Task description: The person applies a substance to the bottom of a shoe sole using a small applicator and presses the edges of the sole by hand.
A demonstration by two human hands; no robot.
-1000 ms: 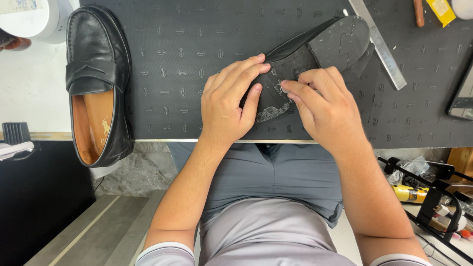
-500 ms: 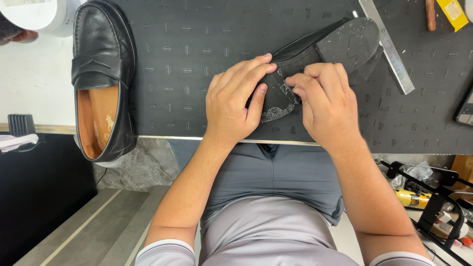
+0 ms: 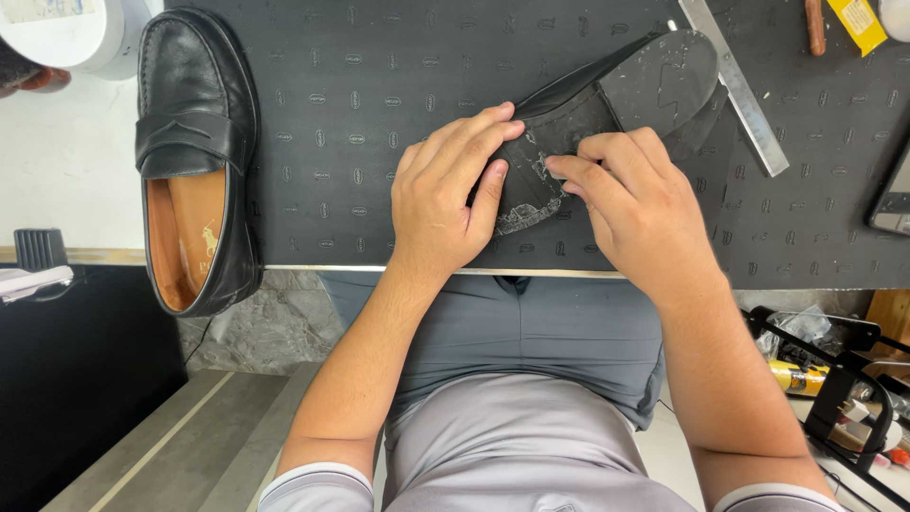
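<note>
Lay sole-up, upturned shoe (image 3: 607, 114), heel toward upper right, long axis diagonal, clamped by left hand (image 3: 445, 190), pinched by right hand (image 3: 635, 204), fingers together.

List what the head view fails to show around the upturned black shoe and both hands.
- Front of the upturned black leather shoe's sole: covered by the left hand and right hand.
- What the right hand's fingertips pinch: too small to tell.
- White round tub, yellow flat packet, dark flat device: cut by the frame edges.
</note>
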